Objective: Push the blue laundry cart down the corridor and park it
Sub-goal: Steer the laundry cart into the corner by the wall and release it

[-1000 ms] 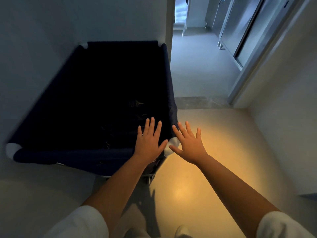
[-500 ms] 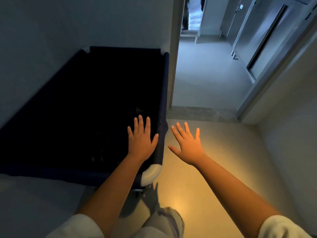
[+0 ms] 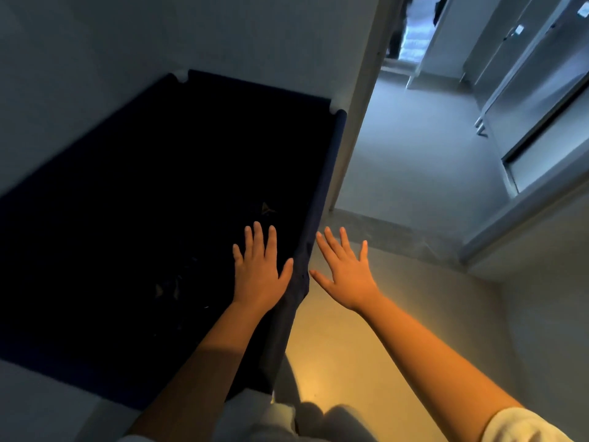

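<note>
The blue laundry cart (image 3: 325, 173) is a dark navy fabric bin with white corner caps. It stands against the left wall, its far right corner at the wall's end. Its inside is very dark. My left hand (image 3: 259, 269) hovers flat with spread fingers over the cart's opening, close to the right rim. My right hand (image 3: 345, 271) is spread open just outside that rim, over the floor. Neither hand holds anything; whether they touch the rim is unclear.
A grey wall (image 3: 127, 59) runs along the cart's left side and ends at a corner post (image 3: 357, 129). Beyond a stone threshold (image 3: 398, 231) the corridor floor (image 3: 424, 148) leads away, with metal doors (image 3: 541, 116) on the right. A pale wall (image 3: 548, 314) stands at the right.
My view has moved closer and swung right; the cart now fills the left side. Both hands stayed spread open, the left one shifting further over the cart's opening.
</note>
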`<state>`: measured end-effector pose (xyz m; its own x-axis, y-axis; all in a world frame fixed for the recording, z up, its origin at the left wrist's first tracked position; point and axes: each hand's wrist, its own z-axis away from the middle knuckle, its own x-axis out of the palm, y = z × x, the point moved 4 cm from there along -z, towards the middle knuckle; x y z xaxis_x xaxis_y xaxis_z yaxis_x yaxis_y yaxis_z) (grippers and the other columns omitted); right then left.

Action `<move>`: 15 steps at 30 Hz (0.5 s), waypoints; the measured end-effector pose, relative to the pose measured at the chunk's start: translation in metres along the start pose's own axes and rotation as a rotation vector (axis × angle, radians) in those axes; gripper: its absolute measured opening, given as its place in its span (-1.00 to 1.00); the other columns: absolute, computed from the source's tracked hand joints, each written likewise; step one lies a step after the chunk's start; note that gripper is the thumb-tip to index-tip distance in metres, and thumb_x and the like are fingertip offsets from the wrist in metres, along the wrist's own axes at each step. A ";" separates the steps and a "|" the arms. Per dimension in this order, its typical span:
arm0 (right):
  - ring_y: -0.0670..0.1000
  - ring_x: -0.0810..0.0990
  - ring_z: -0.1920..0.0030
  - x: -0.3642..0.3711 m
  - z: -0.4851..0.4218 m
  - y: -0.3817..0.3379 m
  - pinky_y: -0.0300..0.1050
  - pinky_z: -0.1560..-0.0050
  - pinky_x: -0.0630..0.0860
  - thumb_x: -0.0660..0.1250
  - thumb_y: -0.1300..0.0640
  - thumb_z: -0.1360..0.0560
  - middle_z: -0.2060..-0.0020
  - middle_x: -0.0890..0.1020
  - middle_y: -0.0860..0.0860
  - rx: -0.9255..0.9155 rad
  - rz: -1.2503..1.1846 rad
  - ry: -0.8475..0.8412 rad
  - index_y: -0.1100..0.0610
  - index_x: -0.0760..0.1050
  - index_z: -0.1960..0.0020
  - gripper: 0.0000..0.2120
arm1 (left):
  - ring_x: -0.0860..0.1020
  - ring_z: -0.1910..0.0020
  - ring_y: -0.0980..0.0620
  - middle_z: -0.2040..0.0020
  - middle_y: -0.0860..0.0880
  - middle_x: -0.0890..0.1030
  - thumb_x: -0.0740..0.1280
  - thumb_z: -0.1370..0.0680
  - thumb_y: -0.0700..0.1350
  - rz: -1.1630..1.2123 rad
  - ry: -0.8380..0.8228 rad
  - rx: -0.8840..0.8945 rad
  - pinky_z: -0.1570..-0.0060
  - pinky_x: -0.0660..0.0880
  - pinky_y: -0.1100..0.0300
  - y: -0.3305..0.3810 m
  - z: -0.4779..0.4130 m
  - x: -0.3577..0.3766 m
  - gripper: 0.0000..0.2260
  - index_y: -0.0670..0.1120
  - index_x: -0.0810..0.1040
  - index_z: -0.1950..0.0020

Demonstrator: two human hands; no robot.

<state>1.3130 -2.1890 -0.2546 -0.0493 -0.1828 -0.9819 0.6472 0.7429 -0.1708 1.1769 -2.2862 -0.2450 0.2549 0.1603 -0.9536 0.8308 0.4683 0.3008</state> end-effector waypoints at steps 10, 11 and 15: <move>0.00 -0.42 -0.42 0.002 -0.094 0.016 0.16 -0.32 -0.47 0.02 -0.21 -0.57 -0.43 -0.28 -0.11 -0.371 -0.013 -0.058 -0.06 -0.34 -0.44 -0.34 | 0.19 -0.42 -0.28 -0.44 -0.31 0.22 0.19 -0.54 0.09 -0.082 0.115 -0.228 -0.31 0.19 -0.26 0.003 -0.026 0.011 -0.41 -0.22 0.20 -0.45; 0.00 -0.42 -0.42 0.002 -0.103 0.018 0.16 -0.33 -0.46 0.01 -0.21 -0.57 -0.43 -0.28 -0.11 -0.416 -0.011 -0.065 -0.06 -0.34 -0.44 -0.34 | 0.26 -0.38 -0.31 -0.41 -0.32 0.28 0.25 -0.52 0.07 -0.098 0.154 -0.256 -0.26 0.25 -0.30 0.007 -0.030 0.012 -0.42 -0.24 0.27 -0.42; -0.02 -0.45 -0.41 0.001 -0.137 0.031 0.12 -0.30 -0.51 -0.01 -0.23 -0.56 -0.46 -0.28 -0.12 -0.596 0.000 -0.115 -0.06 -0.33 -0.46 -0.34 | -0.04 -0.49 -0.21 -0.51 -0.24 0.03 0.14 -0.57 0.12 -0.069 0.142 -0.466 -0.40 -0.04 -0.19 0.025 -0.048 0.027 -0.38 -0.14 0.00 -0.50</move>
<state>1.2292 -2.0777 -0.2725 0.0551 -0.2264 -0.9725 0.1081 0.9696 -0.2196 1.1805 -2.2287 -0.2629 0.1102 0.2164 -0.9701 0.5251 0.8160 0.2417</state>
